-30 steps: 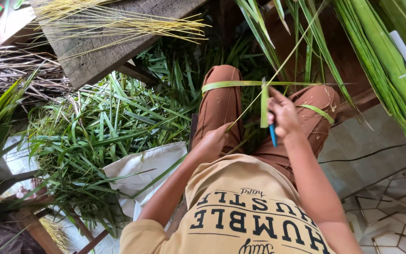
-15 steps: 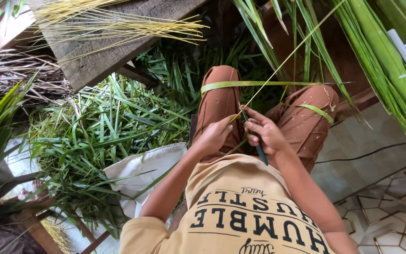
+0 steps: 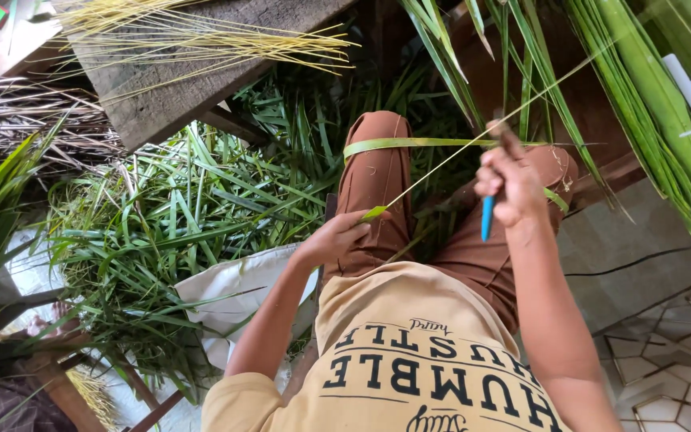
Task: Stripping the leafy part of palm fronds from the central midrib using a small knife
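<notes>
Palm-leaf midrib [image 3: 473, 148], a thin, stiff, pale yellow-green strand, runs slantwise above the person's lap, its lower end pinched in the left hand [image 3: 337, 238] and its upper part passing the right hand [image 3: 509, 180] before it goes out of view near the top right. The left hand's fingers are curled closed on a small green leaf tip at that end. The right hand is a closed fist around a knife with a bright blue handle [image 3: 486, 218]; the blade is hidden behind the fingers and hard to make out. One flat green leaf strip [image 3: 409, 144] lies across both knees of the brown trousers [image 3: 377, 192]. A deep, tangled heap of long, glossy green leaves [image 3: 169, 232] covers the floor to the left, partly over a crumpled white sack [image 3: 225, 288]. A rough grey wooden plank [image 3: 201, 76] at the top carries a loose bundle of straw-yellow ribs [image 3: 217, 40], too many to count. More fronds [image 3: 649, 112] hang at the right, cut off by the edge.
</notes>
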